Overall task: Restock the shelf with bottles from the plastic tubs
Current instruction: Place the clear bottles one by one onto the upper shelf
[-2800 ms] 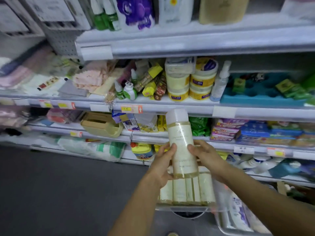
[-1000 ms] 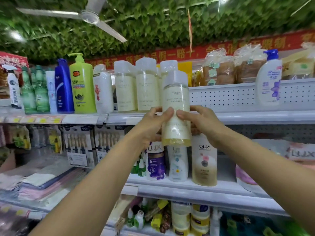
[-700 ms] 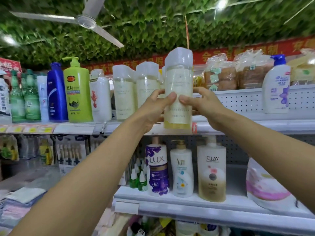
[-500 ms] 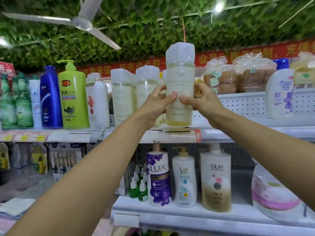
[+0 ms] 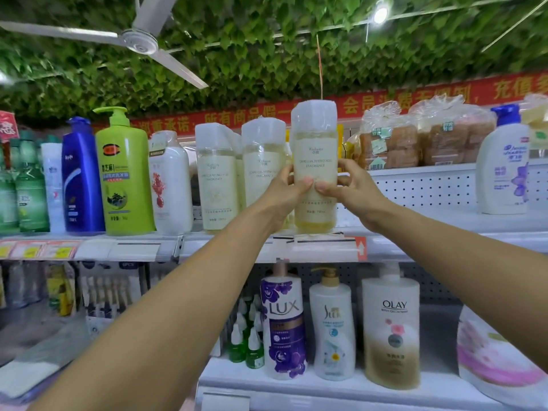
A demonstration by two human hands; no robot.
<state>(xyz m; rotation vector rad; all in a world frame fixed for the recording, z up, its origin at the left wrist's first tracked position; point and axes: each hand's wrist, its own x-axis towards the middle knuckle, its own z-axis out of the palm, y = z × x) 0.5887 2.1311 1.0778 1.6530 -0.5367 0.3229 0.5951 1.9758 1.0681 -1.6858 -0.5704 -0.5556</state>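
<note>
A tall pale-yellow bottle (image 5: 315, 149) with a frosted white cap stands upright at the front edge of the top shelf (image 5: 415, 229). My left hand (image 5: 286, 194) grips its left side and my right hand (image 5: 354, 194) grips its right side, thumbs meeting on the label. Its base looks level with the shelf surface; whether it rests there I cannot tell. Two matching bottles (image 5: 218, 179) (image 5: 262, 170) stand in a row just left of it. The plastic tubs are out of view.
Left on the top shelf stand a white bottle (image 5: 170, 185), a green pump bottle (image 5: 124, 176) and a blue bottle (image 5: 80, 179). Bagged bread (image 5: 427, 134) and a white-and-blue bottle (image 5: 504, 164) sit to the right. Lux and Olay bottles (image 5: 391, 327) fill the shelf below.
Both hands lifted the bottle from the tub up to the top shelf, then lowered it toward the shelf surface beside the matching bottles. My view tilted upward.
</note>
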